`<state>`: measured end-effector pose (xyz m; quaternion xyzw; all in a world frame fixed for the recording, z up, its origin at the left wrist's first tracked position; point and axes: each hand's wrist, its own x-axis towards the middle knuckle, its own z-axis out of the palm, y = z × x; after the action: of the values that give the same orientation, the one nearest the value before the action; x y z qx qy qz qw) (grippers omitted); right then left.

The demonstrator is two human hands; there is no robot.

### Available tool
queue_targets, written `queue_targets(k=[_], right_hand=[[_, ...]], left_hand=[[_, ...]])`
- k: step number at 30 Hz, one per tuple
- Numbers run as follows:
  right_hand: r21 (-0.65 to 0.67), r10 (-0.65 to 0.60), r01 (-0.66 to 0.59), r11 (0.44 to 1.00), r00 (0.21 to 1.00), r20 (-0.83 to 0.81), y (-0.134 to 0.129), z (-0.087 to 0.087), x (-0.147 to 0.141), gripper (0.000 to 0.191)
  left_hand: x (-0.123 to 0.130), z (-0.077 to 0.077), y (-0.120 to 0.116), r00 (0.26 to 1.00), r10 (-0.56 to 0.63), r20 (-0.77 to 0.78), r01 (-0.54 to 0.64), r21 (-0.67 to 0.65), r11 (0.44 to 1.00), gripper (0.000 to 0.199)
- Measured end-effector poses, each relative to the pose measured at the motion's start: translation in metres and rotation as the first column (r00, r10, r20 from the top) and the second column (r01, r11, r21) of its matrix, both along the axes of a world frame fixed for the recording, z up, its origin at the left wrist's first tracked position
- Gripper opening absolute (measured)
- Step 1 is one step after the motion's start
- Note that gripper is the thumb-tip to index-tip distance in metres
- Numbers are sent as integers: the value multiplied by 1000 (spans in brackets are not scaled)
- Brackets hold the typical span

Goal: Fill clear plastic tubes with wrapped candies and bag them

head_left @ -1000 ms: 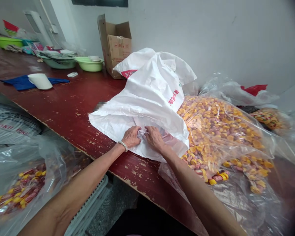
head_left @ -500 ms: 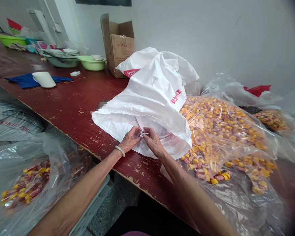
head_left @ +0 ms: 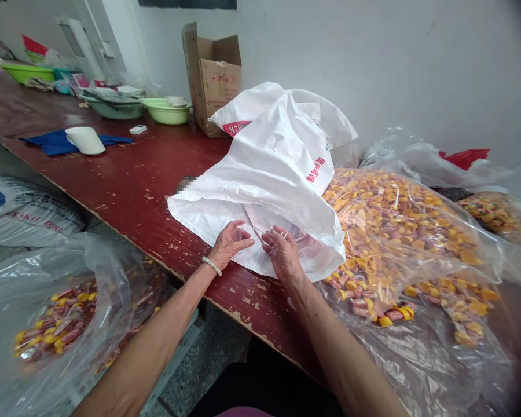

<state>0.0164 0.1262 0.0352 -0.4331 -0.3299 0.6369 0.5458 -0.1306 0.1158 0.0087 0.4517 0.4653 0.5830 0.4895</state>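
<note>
1. White sack point(head_left: 273, 156) lies on the red table point(head_left: 147, 208), its mouth turned towards the person. Both hands are at that opening, so the step in hand looks like close finger work there, though its exact stage cannot be told.
2. The left hand point(head_left: 230, 243), with a beaded bracelet point(head_left: 212, 266) at its wrist, has thumb and fingers parted, with nothing visible between them. The right hand point(head_left: 285, 255) has its fingers curled; whether they pinch a bit of thin clear material, I cannot tell.
3. The hands are apart, a narrow gap between them. Any fresh hold on the sack's thin, limp edge would call for thumb and fingertip brought together, and a light pull, as I judge it.
4. Relative to the fingers, the sack spreads beneath and beyond them, its upper lip arching past the fingertips. Whether either hand presses on it is unclear.
5. Just beside the sack's right edge is a large clear bag point(head_left: 386, 214) of yellow-ended pieces, with a few red-and-yellow rolls point(head_left: 395, 314) at its near side.
</note>
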Motion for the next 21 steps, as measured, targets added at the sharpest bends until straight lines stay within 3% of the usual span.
queue_targets(k=[3, 6, 8, 10, 12, 14, 17, 19, 21], right_hand=[[-48, 75, -82, 995, 989, -127, -10, -4, -11, 41], [78, 212, -217, 973, 975, 67, -21, -11, -17, 35], [187, 222, -279, 942, 935, 276, -25, -14, -16, 33], [297, 143, -297, 907, 883, 447, -27, -15, -13, 34], [355, 56, -270, 895, 858, 511, -28, -13, -9, 35], [308, 41, -204, 929, 886, 463, -29, -9, -6, 39], [211, 57, -122, 970, 956, 287, -30, -4, -4, 46], [243, 42, -99, 965, 972, 232, -31, -3, -4, 47], [319, 5, -97, 943, 961, 277, -32, -2, -3, 47]], left_hand=[[5, 8, -5, 956, -58, 288, 71, -35, 997, 51], [11, 13, -10, 903, -88, 420, 110, -27, 994, 36], [15, 15, -12, 888, -73, 454, 88, -13, 996, 32], [19, 15, -14, 889, -24, 458, 24, 6, 1000, 33], [20, 16, -17, 899, 26, 437, -41, 27, 999, 36], [21, 16, -21, 921, 31, 388, -50, 38, 998, 39], [24, 17, -30, 963, -52, 264, 45, 32, 998, 38], [28, 17, -38, 978, -98, 186, 95, 28, 995, 36], [35, 17, -45, 985, -110, 130, 106, 38, 994, 40]])
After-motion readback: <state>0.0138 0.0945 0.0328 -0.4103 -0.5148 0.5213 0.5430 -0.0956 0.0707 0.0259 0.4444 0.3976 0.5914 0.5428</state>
